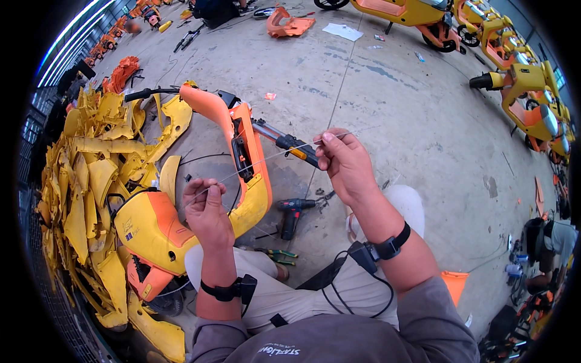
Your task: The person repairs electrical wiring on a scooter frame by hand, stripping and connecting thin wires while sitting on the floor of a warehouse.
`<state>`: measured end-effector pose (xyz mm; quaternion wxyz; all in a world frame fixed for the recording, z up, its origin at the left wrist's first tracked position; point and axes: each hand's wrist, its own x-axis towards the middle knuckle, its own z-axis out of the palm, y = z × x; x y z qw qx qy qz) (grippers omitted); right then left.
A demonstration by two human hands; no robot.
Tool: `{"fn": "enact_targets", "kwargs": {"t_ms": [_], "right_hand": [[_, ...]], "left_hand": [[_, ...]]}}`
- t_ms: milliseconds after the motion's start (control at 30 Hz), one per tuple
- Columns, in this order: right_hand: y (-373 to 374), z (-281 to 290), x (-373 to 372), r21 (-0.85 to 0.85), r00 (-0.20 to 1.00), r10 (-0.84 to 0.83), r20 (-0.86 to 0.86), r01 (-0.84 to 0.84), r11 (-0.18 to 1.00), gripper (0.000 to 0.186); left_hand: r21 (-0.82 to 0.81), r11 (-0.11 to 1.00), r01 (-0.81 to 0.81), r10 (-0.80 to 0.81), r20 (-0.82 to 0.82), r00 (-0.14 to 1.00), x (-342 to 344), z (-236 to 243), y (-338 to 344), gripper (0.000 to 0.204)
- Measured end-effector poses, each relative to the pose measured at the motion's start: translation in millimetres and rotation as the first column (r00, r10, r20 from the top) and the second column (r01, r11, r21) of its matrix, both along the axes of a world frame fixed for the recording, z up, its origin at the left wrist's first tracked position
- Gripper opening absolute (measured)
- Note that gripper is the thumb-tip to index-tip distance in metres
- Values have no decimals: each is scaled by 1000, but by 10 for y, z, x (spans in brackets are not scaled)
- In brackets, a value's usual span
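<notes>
A thin, pale wire (257,163) is stretched between my two hands, with a fine end sticking out past the right one. My left hand (207,202) pinches it at the lower end, above the scooter's yellow rear body. Higher up, my right hand (345,160) pinches the other end between thumb and fingers. Beneath the wire stands a partly stripped orange and yellow scooter (251,196), its dark inner parts exposed in the front column. A cordless drill (292,218) lies on the floor below my right hand. Pliers with green handles (281,255) lie near my legs.
Yellow body panels (91,175) are heaped on my left. Several yellow scooters (526,97) stand along the right. An orange panel (289,25) and a white sheet (343,31) lie on the concrete ahead. An orange bucket (455,283) is beside my right arm; another person (548,239) is at far right.
</notes>
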<state>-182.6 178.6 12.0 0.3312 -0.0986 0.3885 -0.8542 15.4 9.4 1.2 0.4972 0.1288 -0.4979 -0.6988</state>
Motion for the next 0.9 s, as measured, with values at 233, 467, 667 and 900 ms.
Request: {"fn": "enact_targets", "kwargs": {"t_ms": [233,467,667,900], "right_hand": [[-5,19,16,-23,998,4,58,-2,1000,9],[15,23,-69,21,997,-57,-55,59,998,12],[17,58,-85,73,975,-95,-199,112,991,15],[19,50,-78,83,986,-84,-142,96,992,19]], "left_hand": [[-70,996,62,-64,-27,998,-3,26,39,29],[161,974,160,-168,41,985,-3,130,28,22],[428,901,67,-100,55,993,77,15,-186,18],[307,950,-55,15,133,991,59,0,-174,23]]}}
